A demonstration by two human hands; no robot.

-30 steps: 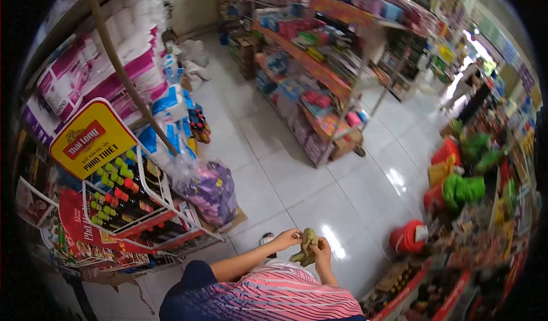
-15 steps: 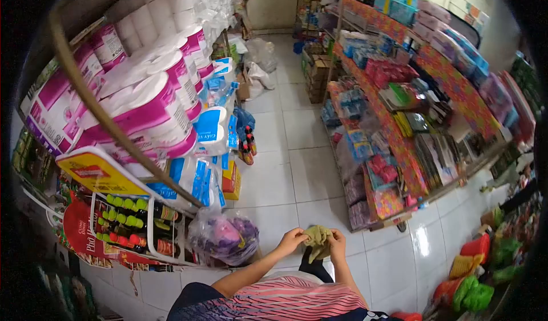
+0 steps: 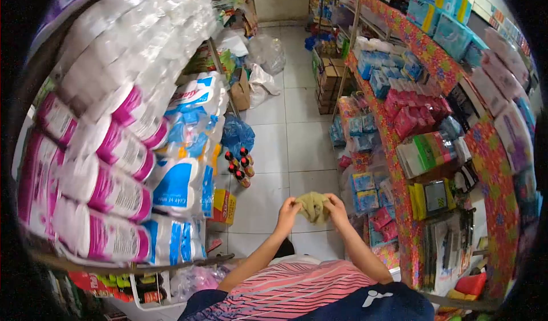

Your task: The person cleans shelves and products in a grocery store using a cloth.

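Note:
A crumpled olive-green cloth (image 3: 313,208) is stretched between both hands in front of the body, above the tiled floor. My left hand (image 3: 289,212) pinches its left edge with the fingers closed. At the right edge, my right hand (image 3: 334,208) has its fingers closed on the same cloth. The cloth is bunched in the middle, and its exact shape cannot be told.
Packs of paper rolls (image 3: 117,192) are piled at the left. Shelves with a flowered edge (image 3: 394,167) hold small packets at the right. Dark bottles with red caps (image 3: 240,167) stand on the aisle floor (image 3: 268,144), with cardboard boxes (image 3: 331,81) and plastic bags (image 3: 266,52) farther back.
The view has moved forward along the aisle, so the shelves and paper packs look nearer. Both hands still hold the cloth, which now hangs down less and looks more gathered.

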